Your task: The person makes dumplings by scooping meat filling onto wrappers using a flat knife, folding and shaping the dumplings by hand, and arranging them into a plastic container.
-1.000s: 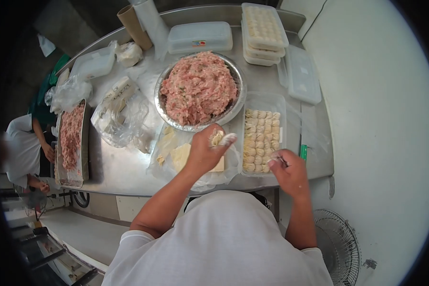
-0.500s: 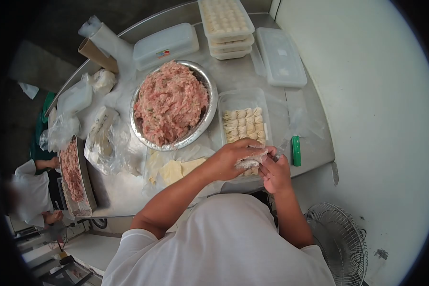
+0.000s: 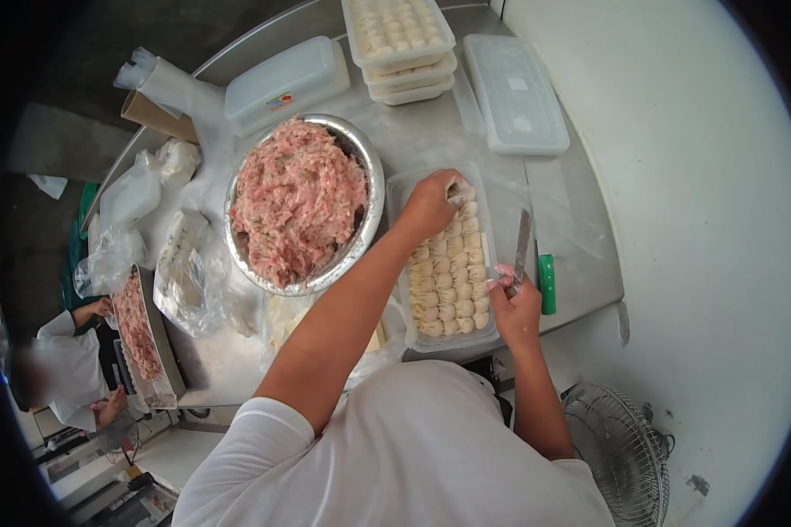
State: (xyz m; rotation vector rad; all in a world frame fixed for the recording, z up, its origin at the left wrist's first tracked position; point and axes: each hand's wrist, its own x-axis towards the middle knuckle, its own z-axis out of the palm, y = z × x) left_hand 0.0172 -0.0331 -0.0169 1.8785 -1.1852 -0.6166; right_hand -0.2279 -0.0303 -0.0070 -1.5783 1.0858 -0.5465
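Observation:
My left hand [image 3: 432, 206] reaches over the far part of a clear plastic container [image 3: 398, 189]. Its fingers are closed around a pale dumpling [image 3: 460, 195], partly hidden by the hand. Rows of dumplings [image 3: 446, 285] fill the container's nearer part. At the container's right side, my right hand [image 3: 517, 307] grips a narrow flat metal blade [image 3: 523, 244] that points up and away. To the left stands a metal bowl [image 3: 376, 220] heaped with pinkish ground meat filling [image 3: 299, 202]. Pale wrapper sheets [image 3: 283, 316] on plastic lie partly behind my left forearm.
A green handle [image 3: 547, 284] lies right of my right hand. Stacked dumpling containers [image 3: 404, 66] and lidded boxes [image 3: 287, 83] stand at the back. Another person [image 3: 70, 369] is at the left by a long meat tray [image 3: 177, 373]. A fan [image 3: 620, 448] stands below right.
My left hand has moved away from my right hand to the container's far part, carrying the dumpling. The blade in my right hand now shows clearly, as do the nearer dumpling rows.

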